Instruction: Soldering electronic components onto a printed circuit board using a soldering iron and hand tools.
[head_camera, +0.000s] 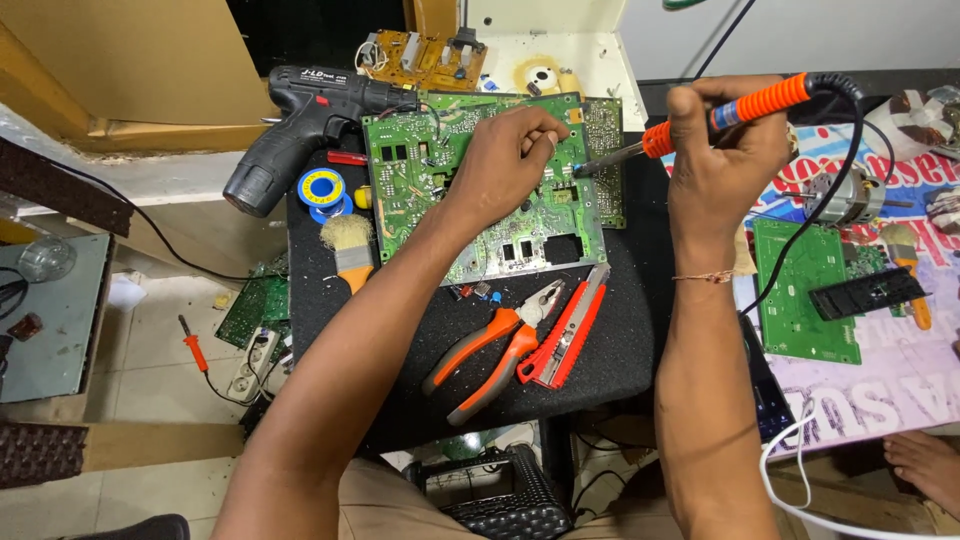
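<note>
Overhead, from the head camera, the left hand (505, 150) rests on a large green printed circuit board (480, 190) lying flat on the black padded surface (620, 350), its fingers (545, 130) pinched together just above the board near the iron's tip; what they pinch is too small to tell. The right hand (725, 140) is clenched around an orange-handled soldering iron (720, 115), its metal tip angled down to the board's right edge. Just below the board lie orange-handled pliers (495, 350) beside a red utility knife (570, 330). A black cordless drill (300, 125) sits at the upper left, with a small paintbrush (350, 250) left of the board.
</note>
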